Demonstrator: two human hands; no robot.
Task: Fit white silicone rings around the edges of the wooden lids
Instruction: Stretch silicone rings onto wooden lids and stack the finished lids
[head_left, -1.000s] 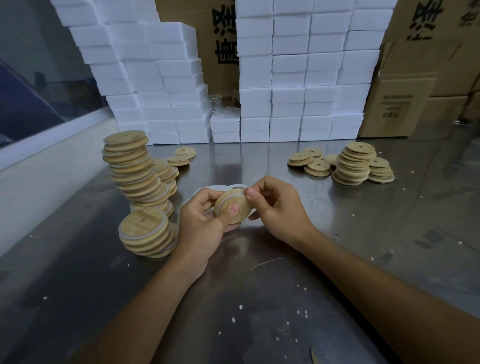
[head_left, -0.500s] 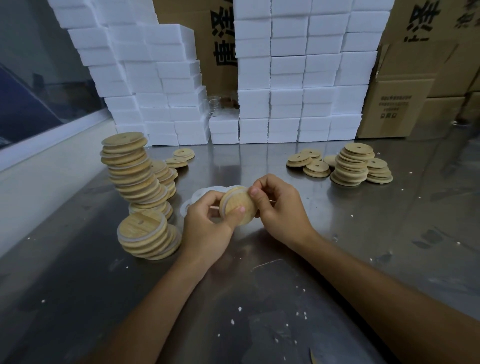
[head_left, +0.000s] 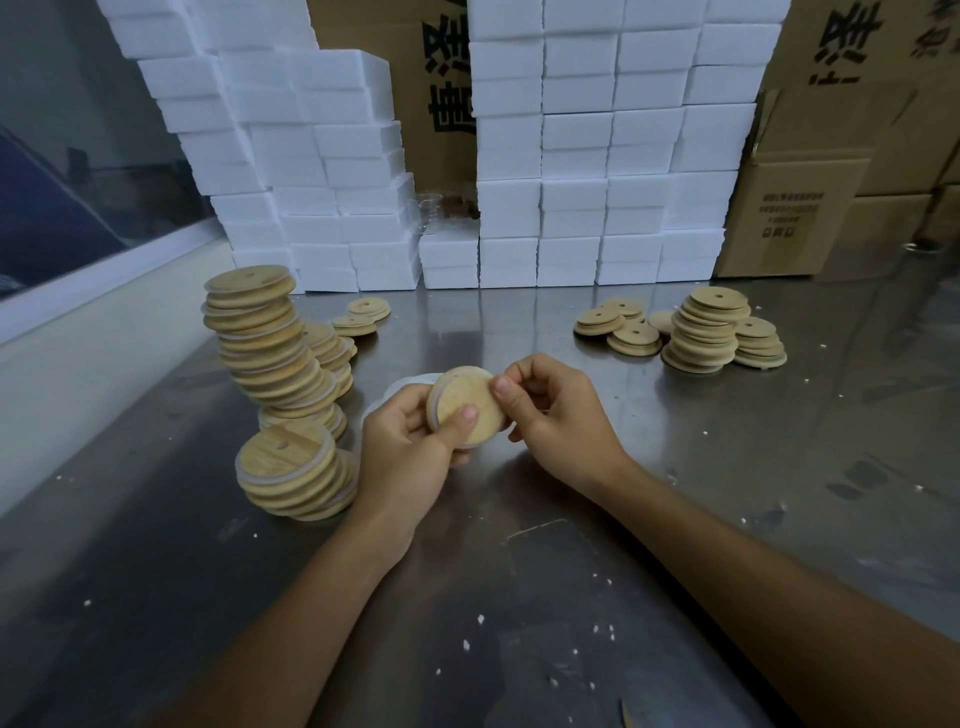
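Both hands (head_left: 488, 415) around wooden lid (head_left: 466, 405)

Both hands, left hand (head_left: 410, 447) and right hand (head_left: 558, 415), pinch a ringed wooden lid (head_left: 465, 405) above the metal table (head_left: 519, 597).

Steel table (head_left: 779, 493), scuffed, reflective, flecked with white crumbs (head_left: 480, 619). Left side: leaning tower of wooden lids (head_left: 265, 343) with a shorter pile (head_left: 293, 475) in front (pale rims show on these). Far right: low stacks of bare lids (head_left: 709, 327), a few loose ones beside them. Back edge: white foam boxes (head_left: 571, 156) stacked high, cardboard cartons (head_left: 800, 218) to their right.
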